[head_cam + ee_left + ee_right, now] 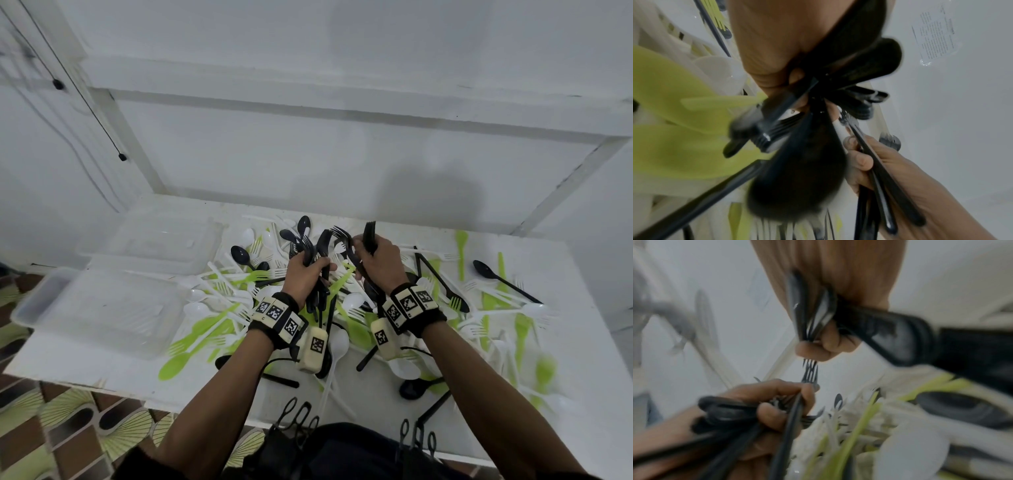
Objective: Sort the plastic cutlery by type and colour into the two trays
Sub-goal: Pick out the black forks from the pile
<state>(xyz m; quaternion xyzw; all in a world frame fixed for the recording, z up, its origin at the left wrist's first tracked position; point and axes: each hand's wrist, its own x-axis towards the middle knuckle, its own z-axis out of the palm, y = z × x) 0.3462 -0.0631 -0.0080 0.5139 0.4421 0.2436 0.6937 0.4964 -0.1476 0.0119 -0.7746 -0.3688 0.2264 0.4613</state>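
Mixed black, white and green plastic cutlery (219, 318) lies heaped on the white table (68, 370). Above the heap, my left hand (308, 274) grips a bundle of black forks and spoons (310, 246), heads pointing up. Close to its right, my right hand (376, 263) grips a few black forks (369, 233), tines up. In the left wrist view the black bundle (838, 81) fans out from my left hand's palm (777, 40), and my right hand (890, 170) is at lower right. In the blurred right wrist view my right hand's fingers (828, 340) curl round black fork handles (812, 313).
Two clear plastic trays stand at the table's left: a near tray (37, 294) and a far tray (164, 240), both looking bare inside. Loose cutlery spreads to the right edge, including a black spoon (486, 270). A white wall (342, 102) rises behind the table.
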